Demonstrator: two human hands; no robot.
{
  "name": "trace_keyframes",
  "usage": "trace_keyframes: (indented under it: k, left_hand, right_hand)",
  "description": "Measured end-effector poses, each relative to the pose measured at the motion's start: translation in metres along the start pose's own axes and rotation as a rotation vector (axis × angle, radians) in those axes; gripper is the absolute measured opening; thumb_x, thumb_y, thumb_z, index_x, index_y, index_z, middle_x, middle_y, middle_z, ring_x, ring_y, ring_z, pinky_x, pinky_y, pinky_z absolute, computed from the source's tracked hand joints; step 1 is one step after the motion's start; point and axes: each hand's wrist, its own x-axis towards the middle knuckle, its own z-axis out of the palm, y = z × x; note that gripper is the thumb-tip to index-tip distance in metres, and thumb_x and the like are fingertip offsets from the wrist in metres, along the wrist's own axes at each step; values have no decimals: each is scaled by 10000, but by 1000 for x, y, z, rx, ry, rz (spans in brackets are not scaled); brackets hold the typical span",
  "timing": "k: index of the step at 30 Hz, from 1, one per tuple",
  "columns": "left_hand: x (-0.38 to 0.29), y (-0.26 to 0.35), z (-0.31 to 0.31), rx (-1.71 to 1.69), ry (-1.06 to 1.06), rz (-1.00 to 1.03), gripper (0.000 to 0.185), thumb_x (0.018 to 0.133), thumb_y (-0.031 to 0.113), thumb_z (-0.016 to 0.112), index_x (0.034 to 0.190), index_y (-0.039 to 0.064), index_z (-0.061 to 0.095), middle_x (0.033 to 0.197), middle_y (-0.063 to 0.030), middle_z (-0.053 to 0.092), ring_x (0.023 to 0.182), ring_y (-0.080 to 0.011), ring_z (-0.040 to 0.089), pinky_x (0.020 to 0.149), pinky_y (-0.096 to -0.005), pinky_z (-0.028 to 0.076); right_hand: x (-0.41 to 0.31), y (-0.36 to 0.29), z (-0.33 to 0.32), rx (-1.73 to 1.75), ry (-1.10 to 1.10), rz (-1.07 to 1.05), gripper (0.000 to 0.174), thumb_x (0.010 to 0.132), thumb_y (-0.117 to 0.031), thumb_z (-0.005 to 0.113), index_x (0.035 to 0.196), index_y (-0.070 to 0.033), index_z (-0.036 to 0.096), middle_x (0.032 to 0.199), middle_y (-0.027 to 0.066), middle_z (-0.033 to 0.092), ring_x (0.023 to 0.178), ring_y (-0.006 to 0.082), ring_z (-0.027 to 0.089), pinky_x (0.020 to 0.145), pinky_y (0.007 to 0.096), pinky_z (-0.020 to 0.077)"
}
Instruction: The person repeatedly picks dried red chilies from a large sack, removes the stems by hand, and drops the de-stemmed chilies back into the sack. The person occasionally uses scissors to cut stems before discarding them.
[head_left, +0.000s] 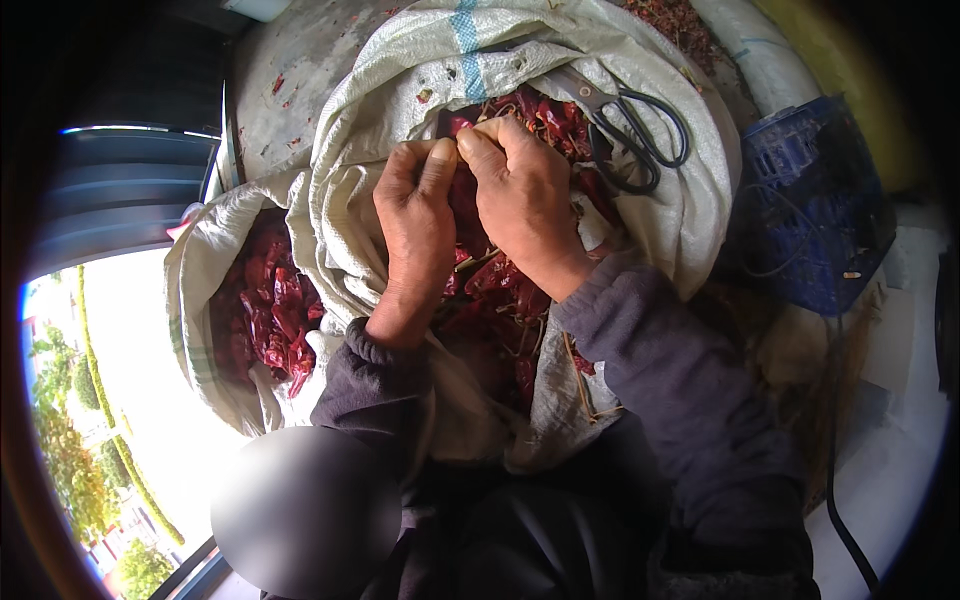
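Note:
My left hand and my right hand meet above a large white woven sack, thumb tips almost touching. Both pinch thumb against fingers. A dark red piece, perhaps a dried chili, shows just behind the fingertips; whether it is gripped I cannot tell. Dried red chili peppers with thin stems lie in the sack under my hands. Black-handled scissors rest on the sack's folded rim, right of my right hand. To the left, a second white sack holds more dried red chilies.
A blue plastic crate stands at the right, with a black cable running down below it. Chili scraps lie on the grey floor behind the sacks. A bright opening with greenery is at the lower left.

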Motion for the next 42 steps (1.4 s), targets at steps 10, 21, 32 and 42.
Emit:
trace_keyframes:
  k: [10,21,32,42]
  left_hand:
    - [7,7,-15,-361,-302,-132,129,1014,143,631,1012,14,640,885,-68,703,735,-117,648,703,-247,536]
    - [12,18,-20,204,-513,2,190,977,151,693,1120,28,677,939,30,670,836,-40,566,748,-199,470]
    - [20,32,-25,422,-506,99,148,989,172,643,1032,33,667,827,-2,655,720,-83,578,669,-242,473]
    - [18,31,-56,24,-535,-195,104,983,116,585,992,20,623,829,-117,704,669,-127,630,661,-264,516]
  right_hand:
    - [19,11,-25,821,-431,548,249,996,-273,640,994,-30,696,887,2,656,785,71,571,686,246,470]
    - [24,-2,-36,-54,-277,-64,260,950,-268,646,906,-15,687,778,184,704,722,330,712,646,413,550]
    - [25,-2,-30,-68,-191,-167,223,982,-203,589,928,-5,673,759,140,676,670,240,666,620,372,517]
    - [52,-13,-57,-171,-655,221,295,1008,-318,604,939,-39,669,834,30,656,699,122,579,655,304,515]
